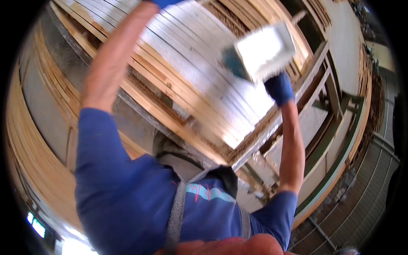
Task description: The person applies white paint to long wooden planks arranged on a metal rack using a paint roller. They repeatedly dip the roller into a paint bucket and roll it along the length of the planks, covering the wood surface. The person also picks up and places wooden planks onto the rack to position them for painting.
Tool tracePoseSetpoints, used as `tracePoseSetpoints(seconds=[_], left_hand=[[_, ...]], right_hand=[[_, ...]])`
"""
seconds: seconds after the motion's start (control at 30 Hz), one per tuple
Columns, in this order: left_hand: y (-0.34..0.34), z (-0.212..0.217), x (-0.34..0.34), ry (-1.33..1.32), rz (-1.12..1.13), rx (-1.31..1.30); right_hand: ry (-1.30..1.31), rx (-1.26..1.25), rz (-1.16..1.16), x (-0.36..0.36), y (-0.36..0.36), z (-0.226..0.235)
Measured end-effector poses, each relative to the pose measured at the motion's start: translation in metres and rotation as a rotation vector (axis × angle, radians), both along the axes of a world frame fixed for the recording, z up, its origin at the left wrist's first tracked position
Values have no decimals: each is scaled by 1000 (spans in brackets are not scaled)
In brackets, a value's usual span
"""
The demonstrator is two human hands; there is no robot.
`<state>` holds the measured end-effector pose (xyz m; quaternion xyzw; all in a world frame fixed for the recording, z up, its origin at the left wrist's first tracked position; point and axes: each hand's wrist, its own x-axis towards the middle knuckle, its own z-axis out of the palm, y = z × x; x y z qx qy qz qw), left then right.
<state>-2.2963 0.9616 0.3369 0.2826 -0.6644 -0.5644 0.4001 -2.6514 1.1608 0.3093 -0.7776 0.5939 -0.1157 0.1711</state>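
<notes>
My right hand, in a dark blue glove, is closed at the lower edge of a white box-shaped tub. The tub is tilted above the wooden strips, and a teal part shows at its left end; motion blurs it. Under it lie long wooden strips side by side, with a shiny whitish layer over much of them. My left hand, in a blue glove, reaches over the far strips at the top edge. Its fingers are cut off by the picture's edge.
A frame rail dusted with shavings borders the strips on the right. Beyond it stands a green-edged frame. Stacked long boards curve along the left. Metal grating covers the floor at lower right.
</notes>
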Motion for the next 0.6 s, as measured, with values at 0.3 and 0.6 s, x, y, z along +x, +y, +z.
tracePoseSetpoints(seconds=[0.3,0.6], left_hand=[[347,2,43,-929,-108,-772],[387,-64,9,-1213,-162,-755]], right_hand=[[95,162,-85,-15,51,7],[113,332,-323,-58,128,40]])
